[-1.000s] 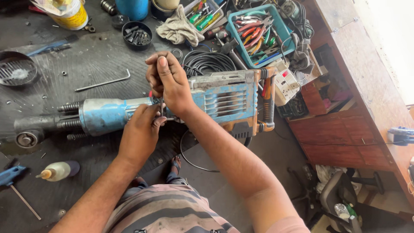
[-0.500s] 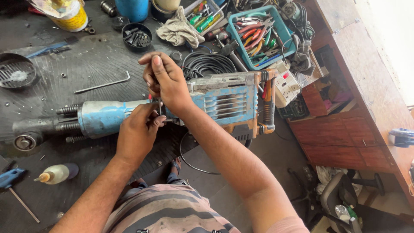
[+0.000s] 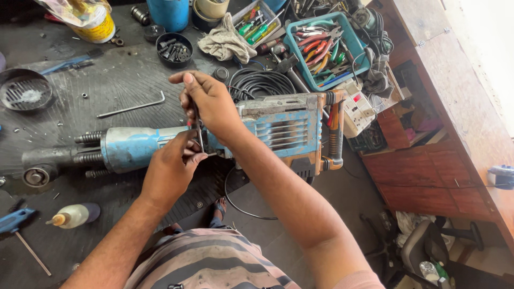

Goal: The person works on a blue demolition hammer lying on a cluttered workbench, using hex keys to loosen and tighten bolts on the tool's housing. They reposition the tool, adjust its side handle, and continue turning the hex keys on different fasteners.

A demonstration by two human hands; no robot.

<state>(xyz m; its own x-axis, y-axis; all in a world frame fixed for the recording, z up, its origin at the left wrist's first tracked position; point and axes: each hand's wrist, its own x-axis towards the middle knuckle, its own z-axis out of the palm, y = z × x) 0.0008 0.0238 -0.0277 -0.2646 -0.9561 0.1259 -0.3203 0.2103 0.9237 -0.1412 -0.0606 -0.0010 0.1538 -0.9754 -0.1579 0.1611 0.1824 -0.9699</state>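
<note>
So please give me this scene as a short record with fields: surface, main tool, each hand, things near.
surface: dark ribbed rubber mat
main tool: large blue metal demolition hammer, lying on its side
right hand: grips a thin metal tool, upright over the hammer
left hand: fingers at the tool's lower end, against the hammer
near: bent hex key; coiled black cable; blue plastic tray of pliers; small glue bottle

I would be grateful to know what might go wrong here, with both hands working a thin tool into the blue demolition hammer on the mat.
1. The thin tool stands upright in the right hand, with the left hand pinching right at its tip; a slip could jab those fingers.
2. Small screws lie loose on the ribbed mat; more parts could get lost there.
3. The black cable loops by the person's foot, a possible snag.
</note>
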